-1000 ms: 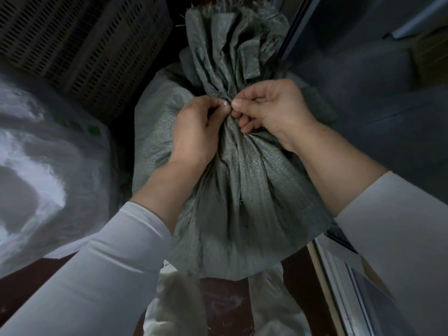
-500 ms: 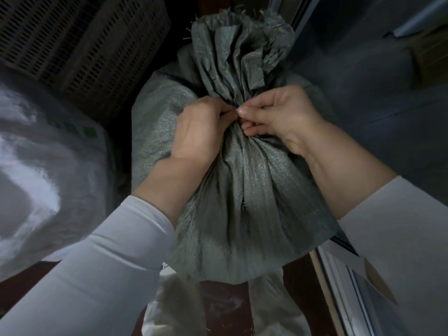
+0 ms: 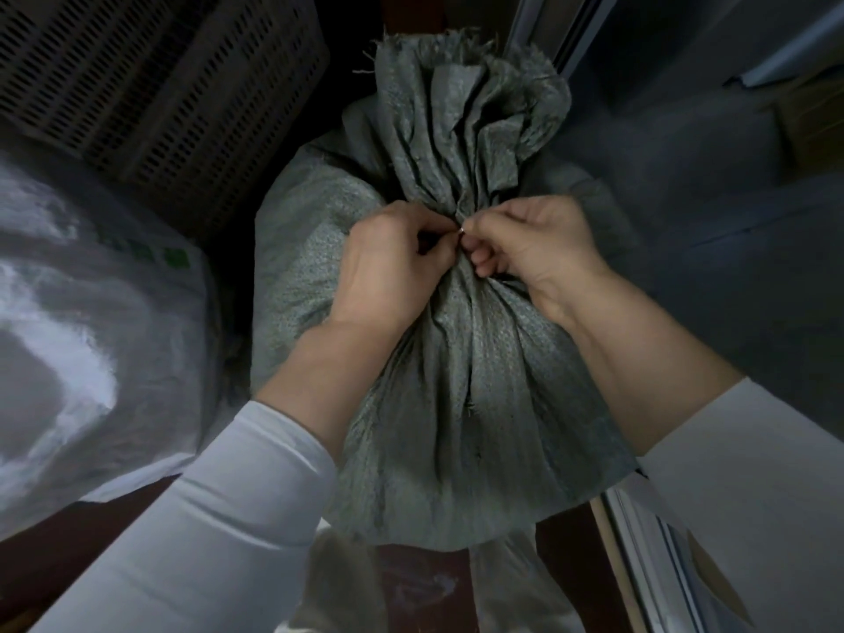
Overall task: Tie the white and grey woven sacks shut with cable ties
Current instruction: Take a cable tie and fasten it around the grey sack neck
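The grey woven sack (image 3: 456, 358) stands upright in the middle of the floor space, directly below the person, full and bulging. Its mouth is gathered into a tight neck, with the loose frayed top fanning out above.

The left hand (image 3: 392, 262) is at the neck from the left side. Its fingers (image 3: 431, 228) are curled, with thumb and forefinger pinching at the gathered cloth. The right hand (image 3: 534, 249) meets it from the right. Its thumb and forefinger pinch at the same spot and the other fingers are curled under. The fingertips of both hands touch or nearly touch.

A small pale glint (image 3: 461, 229) shows between the fingertips; it is too small to identify.

Both forearms are bare below white sleeves (image 3: 237, 518).

A white sack (image 3: 77, 312) lies just beside the grey one on the left. A slotted crate (image 3: 160, 75) stands behind the white sack.
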A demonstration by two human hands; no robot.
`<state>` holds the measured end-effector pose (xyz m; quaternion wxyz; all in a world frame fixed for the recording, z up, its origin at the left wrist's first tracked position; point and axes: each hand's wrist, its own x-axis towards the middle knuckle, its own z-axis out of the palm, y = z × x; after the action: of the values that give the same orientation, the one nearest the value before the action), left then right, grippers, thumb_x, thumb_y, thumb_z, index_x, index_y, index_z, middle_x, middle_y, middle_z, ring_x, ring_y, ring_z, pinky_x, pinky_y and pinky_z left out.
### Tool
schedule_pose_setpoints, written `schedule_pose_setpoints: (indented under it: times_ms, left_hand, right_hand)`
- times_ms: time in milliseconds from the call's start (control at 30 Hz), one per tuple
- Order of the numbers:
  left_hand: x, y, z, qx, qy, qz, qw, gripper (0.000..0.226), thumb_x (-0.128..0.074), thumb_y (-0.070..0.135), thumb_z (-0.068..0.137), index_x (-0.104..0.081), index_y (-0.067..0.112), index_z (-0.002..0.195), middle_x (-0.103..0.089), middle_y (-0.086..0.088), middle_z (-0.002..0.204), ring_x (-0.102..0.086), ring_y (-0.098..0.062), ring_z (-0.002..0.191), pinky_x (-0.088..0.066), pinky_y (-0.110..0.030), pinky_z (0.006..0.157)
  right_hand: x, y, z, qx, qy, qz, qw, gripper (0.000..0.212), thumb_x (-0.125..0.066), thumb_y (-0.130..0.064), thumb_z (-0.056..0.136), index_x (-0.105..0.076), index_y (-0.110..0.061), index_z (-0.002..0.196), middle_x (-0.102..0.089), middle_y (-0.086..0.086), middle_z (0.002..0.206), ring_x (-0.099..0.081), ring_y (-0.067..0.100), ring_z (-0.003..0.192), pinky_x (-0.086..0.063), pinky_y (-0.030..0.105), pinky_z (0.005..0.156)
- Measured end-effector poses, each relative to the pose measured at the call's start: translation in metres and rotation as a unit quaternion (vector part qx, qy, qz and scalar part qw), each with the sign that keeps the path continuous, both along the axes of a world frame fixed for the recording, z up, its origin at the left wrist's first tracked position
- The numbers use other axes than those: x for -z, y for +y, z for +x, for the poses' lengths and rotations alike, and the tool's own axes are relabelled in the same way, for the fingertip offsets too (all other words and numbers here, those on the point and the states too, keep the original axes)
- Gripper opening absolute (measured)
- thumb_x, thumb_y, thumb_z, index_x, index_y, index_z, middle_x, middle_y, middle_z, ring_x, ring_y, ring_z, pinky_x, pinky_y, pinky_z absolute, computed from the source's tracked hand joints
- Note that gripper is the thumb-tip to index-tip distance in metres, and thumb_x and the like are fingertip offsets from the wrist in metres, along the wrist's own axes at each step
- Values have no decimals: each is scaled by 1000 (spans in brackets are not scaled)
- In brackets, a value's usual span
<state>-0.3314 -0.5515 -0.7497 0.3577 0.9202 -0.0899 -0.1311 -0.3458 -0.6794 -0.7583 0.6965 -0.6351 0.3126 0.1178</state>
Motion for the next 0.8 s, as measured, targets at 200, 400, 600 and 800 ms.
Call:
schedule_pose_setpoints:
  times_ms: [200, 400, 600, 800]
  left_hand:
    - [1, -2, 2, 6, 13, 0, 1000, 20, -66, 22, 83, -73, 15, 101, -69, -7, 102, -62, -21, 92, -39, -20, 76]
    - [4, -5, -3, -3, -17, 10, 1000, 18, -62, 23, 87, -71, 12, 98, -66, -9, 102, -60, -25, 97, -43, -33, 81]
    - [5, -7, -2, -16, -10, 12, 1000, 21, -62, 27, 87, -71, 13, 99, -67, -7, 104, -60, -23, 98, -41, -29, 79]
    - [4, -7, 3, -12, 7, 12, 1000, 22, -61, 29, 87, -71, 13, 99, -67, -10, 104, -60, -26, 98, -44, -32, 78]
  right_hand:
    - [6, -1, -6, -8, -32, -6, 999, 25, -57, 5, 85, -60, -9, 64, -57, -5, 44, -47, 3, 37, -40, 16, 36]
    - [6, -7, -12, -18, -50, 41, 998, 13, -61, 1, 85, -64, -6, 75, -62, -4, 51, -53, 3, 44, -46, 15, 45]
    - [4, -9, -13, 0, -38, 69, 997, 12, -57, 1, 88, -64, -3, 80, -63, -2, 54, -57, 3, 47, -51, 14, 49]
    - [5, -4, -16, 2, -71, 40, 997, 13, -58, 4, 86, -64, -5, 79, -63, -5, 51, -56, 0, 46, -49, 13, 48]
